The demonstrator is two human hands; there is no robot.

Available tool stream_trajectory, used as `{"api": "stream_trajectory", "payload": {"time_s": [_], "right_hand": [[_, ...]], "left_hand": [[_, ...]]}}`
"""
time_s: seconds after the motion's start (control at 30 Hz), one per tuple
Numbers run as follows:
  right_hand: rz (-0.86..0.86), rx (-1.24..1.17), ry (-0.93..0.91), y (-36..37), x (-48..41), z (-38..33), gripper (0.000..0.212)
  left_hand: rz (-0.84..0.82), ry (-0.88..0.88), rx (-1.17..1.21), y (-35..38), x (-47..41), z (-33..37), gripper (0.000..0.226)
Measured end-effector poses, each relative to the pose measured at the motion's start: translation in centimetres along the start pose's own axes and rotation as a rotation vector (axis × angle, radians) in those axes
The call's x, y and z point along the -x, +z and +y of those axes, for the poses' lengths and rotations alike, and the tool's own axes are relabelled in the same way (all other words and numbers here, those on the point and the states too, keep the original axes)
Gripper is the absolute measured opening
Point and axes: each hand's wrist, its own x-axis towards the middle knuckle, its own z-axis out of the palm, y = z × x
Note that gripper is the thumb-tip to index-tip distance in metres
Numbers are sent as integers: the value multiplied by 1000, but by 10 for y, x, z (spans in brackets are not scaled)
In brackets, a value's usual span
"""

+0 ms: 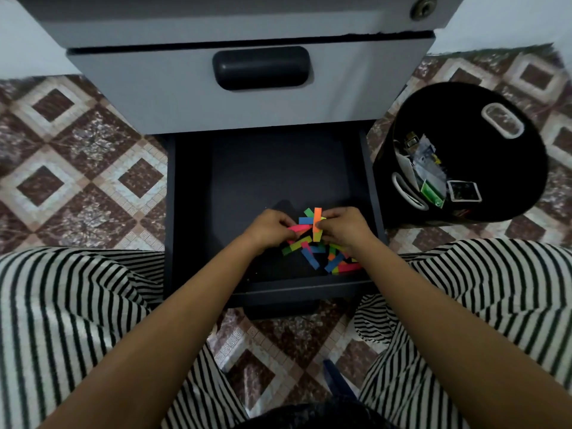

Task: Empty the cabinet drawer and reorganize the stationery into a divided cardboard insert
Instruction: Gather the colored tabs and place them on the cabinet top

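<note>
Left hand point(268, 226) pinching pink flags point(297, 228), right hand point(344, 228) pinching orange flag point(318, 225), over flag pile point(312, 256) at drawer point(263, 181) front; bin point(458, 100) right of drawer.

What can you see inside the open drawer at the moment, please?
A heap of colored sticky tabs on the drawer floor, some pinched by the left hand and right hand. Anything beneath the hands is hidden.

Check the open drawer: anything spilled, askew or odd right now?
Yes: coloured strips lie loose in a jumbled heap at the near right of the drawer, crossing at every angle. The left hand and right hand each pinch some. A blue object lies on the floor between the knees.
</note>
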Motion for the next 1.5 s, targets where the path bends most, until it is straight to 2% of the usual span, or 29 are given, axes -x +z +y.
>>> {"api": "stream_trajectory", "payload": {"time_s": [0.13, 0.43, 0.57, 0.93, 1.13, 1.43, 1.5], "right_hand": [[-52, -236, -3, -3, 9, -9, 18], [-245, -484, -76, -16, 51, -26, 13], [-239, -517, -178, -20, 74, -39, 14], [-248, -644, -435, -39, 130, -117, 12], [-238, -579, -616, -62, 163, -183, 18], [-111, -582, -684, -91, 177, -273, 20], [-106, -561, -681, -96, 176, -290, 14]], "left_hand": [[-35, -68, 205, -7, 9, 2, 12], [-58, -93, 506, -20, 47, 21, 14], [-16, -35, 610, -28, 75, 36, 11], [73, 213, 584, -77, 133, 117, 7], [122, 381, 527, -109, 158, 175, 8], [193, 475, 546, -155, 157, 257, 11], [205, 476, 522, -165, 151, 272, 14]]}}
